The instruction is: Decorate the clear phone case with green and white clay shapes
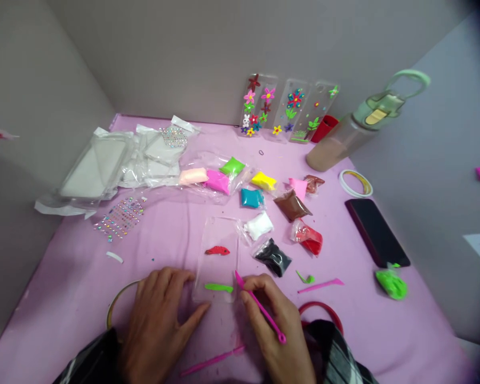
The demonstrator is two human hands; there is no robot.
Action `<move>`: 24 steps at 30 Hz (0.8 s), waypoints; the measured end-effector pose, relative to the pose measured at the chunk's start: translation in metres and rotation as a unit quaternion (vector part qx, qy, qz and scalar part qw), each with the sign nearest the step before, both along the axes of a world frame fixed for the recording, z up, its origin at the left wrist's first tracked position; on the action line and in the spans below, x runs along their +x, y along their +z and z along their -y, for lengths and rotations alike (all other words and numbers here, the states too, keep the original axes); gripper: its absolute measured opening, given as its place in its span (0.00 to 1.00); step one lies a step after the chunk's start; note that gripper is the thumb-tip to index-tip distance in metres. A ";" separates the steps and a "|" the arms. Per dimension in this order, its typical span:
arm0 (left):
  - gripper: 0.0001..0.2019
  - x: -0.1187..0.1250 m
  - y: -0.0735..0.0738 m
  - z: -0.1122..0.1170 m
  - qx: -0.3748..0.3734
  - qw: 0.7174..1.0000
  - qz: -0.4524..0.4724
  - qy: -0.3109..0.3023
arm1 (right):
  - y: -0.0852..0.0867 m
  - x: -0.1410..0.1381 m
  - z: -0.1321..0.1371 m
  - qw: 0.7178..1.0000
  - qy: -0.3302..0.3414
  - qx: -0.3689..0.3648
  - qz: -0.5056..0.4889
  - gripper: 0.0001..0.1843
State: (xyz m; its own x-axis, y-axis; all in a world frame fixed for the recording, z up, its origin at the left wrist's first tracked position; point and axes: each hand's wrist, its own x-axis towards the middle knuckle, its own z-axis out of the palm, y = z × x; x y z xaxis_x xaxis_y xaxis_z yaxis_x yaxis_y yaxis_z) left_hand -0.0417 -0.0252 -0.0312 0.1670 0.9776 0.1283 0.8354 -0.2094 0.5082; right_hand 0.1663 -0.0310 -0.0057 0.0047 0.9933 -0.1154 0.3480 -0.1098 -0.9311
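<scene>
A clear phone case point(220, 272) lies flat before me, bearing a red fish-shaped clay piece point(217, 250) and, lower down, a strip of green clay point(219, 288). My left hand point(160, 314) rests at the case's left edge, fingers apart, with nothing in it. Between the thumb and fingers of my right hand point(278, 320) is a pink clay modelling tool point(266, 314), its pointed tip by the case's right edge. A second pink tool point(213, 361) lies near the front, and a third pink tool point(322, 286) lies to the right beside a green clay scrap point(306, 277).
Coloured clay packets, including black point(272, 257), white point(258, 226) and brown point(293, 206), lie beyond the case. Wrapped cases point(96, 168) sit back left. Decorated cases point(260, 106) lean on the wall. A bottle point(340, 138), tape roll point(356, 184), phone point(377, 232) and green clay point(391, 284) are right.
</scene>
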 end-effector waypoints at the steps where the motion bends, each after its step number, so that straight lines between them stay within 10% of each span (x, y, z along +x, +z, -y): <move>1: 0.11 0.000 0.001 0.000 -0.019 0.999 0.030 0.013 | 0.001 0.000 -0.001 1.000 -0.004 -0.006 -0.005 0.07; 18: 0.12 -0.039 0.037 -0.043 -0.183 0.895 0.395 0.094 | 0.022 0.014 -0.016 0.984 0.040 -0.112 -0.135 0.13; 24: 0.12 -0.056 0.035 -0.061 -0.189 0.872 0.431 0.138 | 0.033 0.030 -0.019 0.998 0.015 -0.030 -0.048 0.09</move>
State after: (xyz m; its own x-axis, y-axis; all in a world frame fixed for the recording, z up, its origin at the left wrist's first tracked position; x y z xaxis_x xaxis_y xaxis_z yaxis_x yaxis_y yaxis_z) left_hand -0.0973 0.0359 0.0033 -0.0796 0.9649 -0.2502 0.1018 0.2575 0.9609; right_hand 0.1960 -0.0122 0.0277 -0.0399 0.9840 -0.1736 0.2606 -0.1574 -0.9525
